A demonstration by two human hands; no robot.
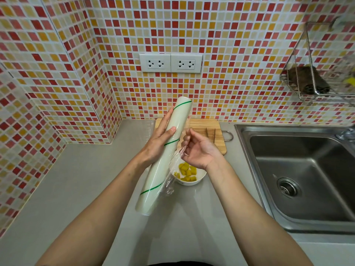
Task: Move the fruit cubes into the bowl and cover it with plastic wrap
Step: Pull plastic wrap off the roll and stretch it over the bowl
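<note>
While the left hand [157, 144] wraps its fingers and thumb around the roll of plastic wrap [163, 156], holding it tilted above the grey counter [76, 179], the right hand [199, 148] pinches the loose edge of clear film [172, 169] beside the roll; the yellow fruit cubes [187, 172] already lie in the white bowl [194, 182] (uncovered, partly hidden under the right wrist); behind it sits a wooden cutting board [209, 135]; a steel sink [299, 175] lies to the right.

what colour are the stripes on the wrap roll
Green, thin lines on the pale roll, seen in the head view.
</note>
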